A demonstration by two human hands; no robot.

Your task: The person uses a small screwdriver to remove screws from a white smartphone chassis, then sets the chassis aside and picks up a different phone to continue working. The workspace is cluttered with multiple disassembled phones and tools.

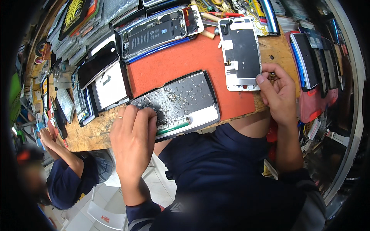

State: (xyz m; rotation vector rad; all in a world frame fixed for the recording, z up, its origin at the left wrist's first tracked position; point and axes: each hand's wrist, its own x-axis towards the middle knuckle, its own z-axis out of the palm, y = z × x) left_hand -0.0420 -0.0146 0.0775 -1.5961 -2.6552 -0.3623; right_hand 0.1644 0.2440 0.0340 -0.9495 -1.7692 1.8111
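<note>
My right hand (278, 94) grips the lower right corner of a white-framed phone screen (246, 54), its dark metal back facing up, thumb on top. At the near edge of the bench lies a shallow black-edged tray (210, 115), with many tiny screws (173, 94) scattered over its dark part. My left hand (133, 129) reaches down at the tray's left side, fingers bent together in a pinch. Whatever it may hold is hidden or too small to make out. Beside those fingers a green strip (173, 128) lies along the tray's near side.
An opened phone (154, 35) rests at the back of the orange mat (154, 71). On the left are a dark phone screen (98, 65) and a white box (111, 90). Bubble-wrapped packets pile up behind. More phones (308, 61) lie right. Another person's arm (63, 152) is at the far left.
</note>
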